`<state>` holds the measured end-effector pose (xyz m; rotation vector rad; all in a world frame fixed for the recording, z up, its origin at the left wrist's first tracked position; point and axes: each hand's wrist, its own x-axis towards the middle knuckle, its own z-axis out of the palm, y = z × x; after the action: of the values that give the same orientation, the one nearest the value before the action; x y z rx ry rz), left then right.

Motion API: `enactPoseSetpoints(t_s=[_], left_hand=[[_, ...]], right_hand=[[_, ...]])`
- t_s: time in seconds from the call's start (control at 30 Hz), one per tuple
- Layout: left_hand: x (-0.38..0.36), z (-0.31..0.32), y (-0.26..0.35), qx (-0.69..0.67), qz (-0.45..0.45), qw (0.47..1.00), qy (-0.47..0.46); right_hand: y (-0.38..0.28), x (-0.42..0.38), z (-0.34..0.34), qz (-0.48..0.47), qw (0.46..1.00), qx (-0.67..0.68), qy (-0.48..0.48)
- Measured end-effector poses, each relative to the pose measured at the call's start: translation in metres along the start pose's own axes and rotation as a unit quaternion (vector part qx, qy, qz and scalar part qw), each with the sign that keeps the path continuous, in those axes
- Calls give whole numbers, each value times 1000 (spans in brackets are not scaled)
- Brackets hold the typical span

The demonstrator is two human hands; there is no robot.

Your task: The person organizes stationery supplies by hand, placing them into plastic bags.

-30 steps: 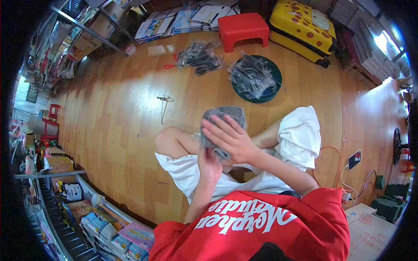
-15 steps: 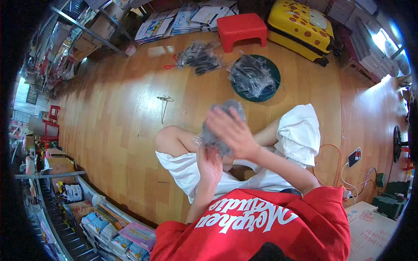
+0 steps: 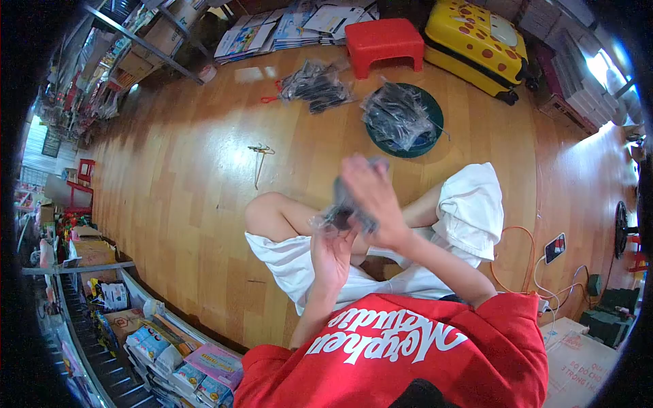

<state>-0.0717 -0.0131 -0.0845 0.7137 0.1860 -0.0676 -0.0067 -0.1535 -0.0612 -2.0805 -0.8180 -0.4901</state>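
A grey-black item in a clear plastic bag (image 3: 342, 202) is between my hands, above my crossed legs. At its lower end, my left hand (image 3: 331, 260) pinches the packet, thumb and fingers closed on the plastic. My right hand (image 3: 375, 202) lies over the packet's upper part, fingers stretched along it and slightly blurred. It covers much of the item, whose exact kind I cannot make out. In front, similar bagged dark items (image 3: 400, 117) lie piled on a round dark green tray (image 3: 430, 139).
More bagged dark items (image 3: 316, 87) lie on the floor near a red stool (image 3: 384, 42). A yellow suitcase (image 3: 473, 44) stands at the back right. A thin metal stand (image 3: 260, 163) is on the floor to the left. A phone (image 3: 556, 248) with cables lies to the right.
My right hand has slid a little across the packet, and the packet now looks narrower beneath it. My left hand keeps its hold at the lower end. The view has shifted slightly.
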Motion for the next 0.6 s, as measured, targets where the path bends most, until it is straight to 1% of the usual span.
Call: enactPoseSetpoints(t_s=[0.03,0.1,0.13,0.17,0.2,0.23,0.3,0.33,0.37,0.43,0.47,0.53,0.57,0.6], left_hand=[[0,5,3,10,13,999,-44],[-7,13,3,2,1,1000,9],[-11,11,2,11,-15,999,37],[-13,11,0,20,-31,997,64],[-13,23,-10,-21,90,994,58],[-13,45,-27,-62,210,974,51],[-16,50,-30,-99,231,967,45],[-21,35,-15,-94,132,986,48],[-22,22,-5,-87,34,994,50],[-11,0,-2,-53,-5,999,3],[-6,-7,-2,-37,-25,999,-22],[-6,7,1,-8,-10,999,-32],[-7,17,2,6,-3,999,-37],[-10,29,4,-21,-31,999,-37]], right_hand=[[4,0,0,18,1000,1,21],[10,0,-1,55,997,0,62],[-5,-1,-1,24,997,0,76],[-22,-5,1,0,999,9,48],[-38,-10,2,-23,999,17,20],[-46,-11,2,-47,999,25,-7],[-46,-9,0,-122,981,-118,-93],[-46,-8,0,-159,960,-186,-135],[-42,-6,-1,-116,979,-138,-100],[-23,2,-6,-28,998,-38,-29],[-10,4,-9,14,1000,-11,4],[15,-1,-10,100,992,41,69],[19,-5,-8,117,989,62,73],[21,-6,-7,134,985,81,76]])
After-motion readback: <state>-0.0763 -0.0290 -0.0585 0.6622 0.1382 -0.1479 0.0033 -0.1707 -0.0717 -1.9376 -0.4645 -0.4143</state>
